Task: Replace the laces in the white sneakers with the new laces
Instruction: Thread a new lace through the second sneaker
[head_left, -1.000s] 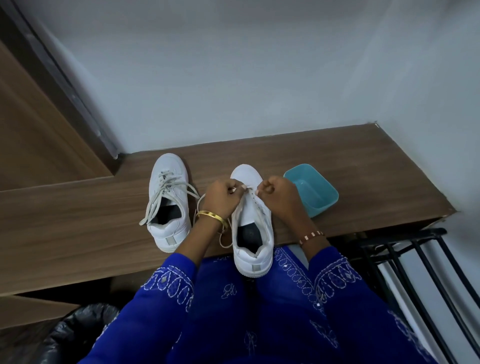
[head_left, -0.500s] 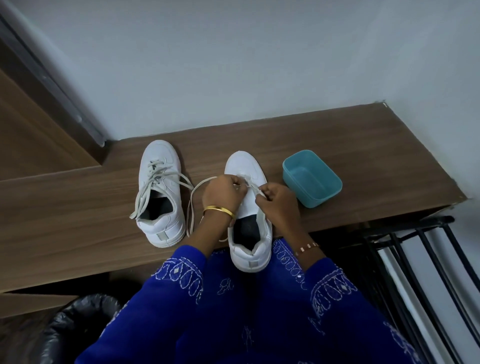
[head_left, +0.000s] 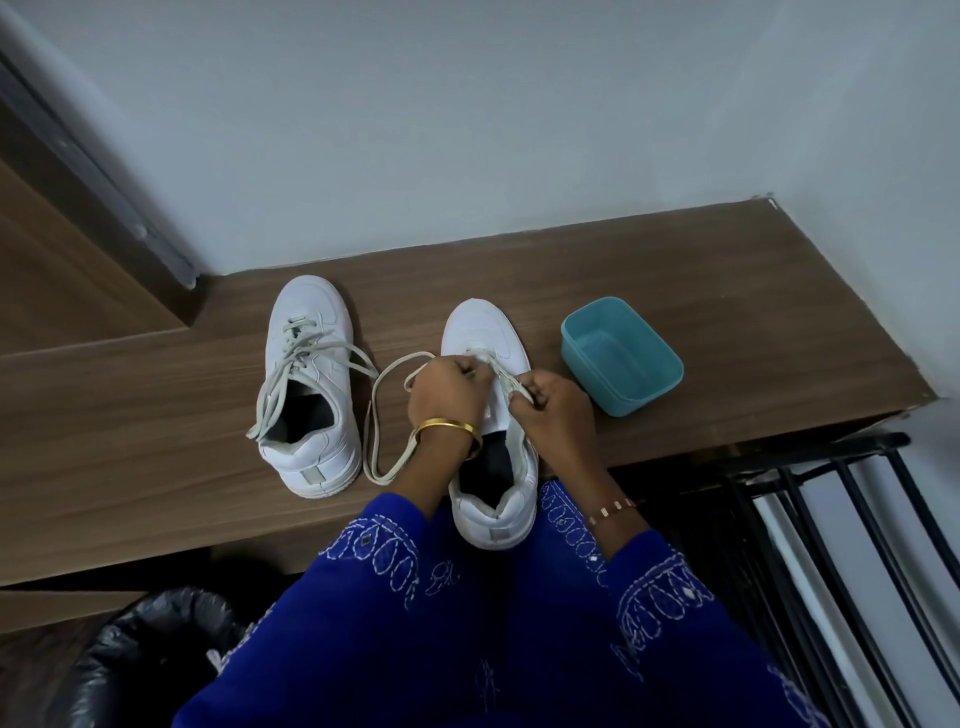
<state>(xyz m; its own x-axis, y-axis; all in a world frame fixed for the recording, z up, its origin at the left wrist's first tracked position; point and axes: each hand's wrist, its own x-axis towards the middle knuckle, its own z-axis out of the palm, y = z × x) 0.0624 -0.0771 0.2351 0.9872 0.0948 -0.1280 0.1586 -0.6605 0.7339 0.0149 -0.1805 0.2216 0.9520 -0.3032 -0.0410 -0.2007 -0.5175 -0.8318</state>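
Head view shows two white sneakers on the wooden shelf (head_left: 675, 291). At the right sneaker (head_left: 488, 415), both hands work near the toe end: the left hand (head_left: 449, 387) and the right hand (head_left: 553, 410) each pinch a part of the lace (head_left: 384, 415), which loops loose between the shoes. I judge this shoe is mid-way, only the lowest eyelets in use. The left sneaker (head_left: 311, 384) is laced loosely; whether with old or new lace I cannot tell. A teal tub (head_left: 621, 356) stands beside.

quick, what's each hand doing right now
Left hand: fingers curled, pinching the lace.
Right hand: pinching the same lace over the sneaker.
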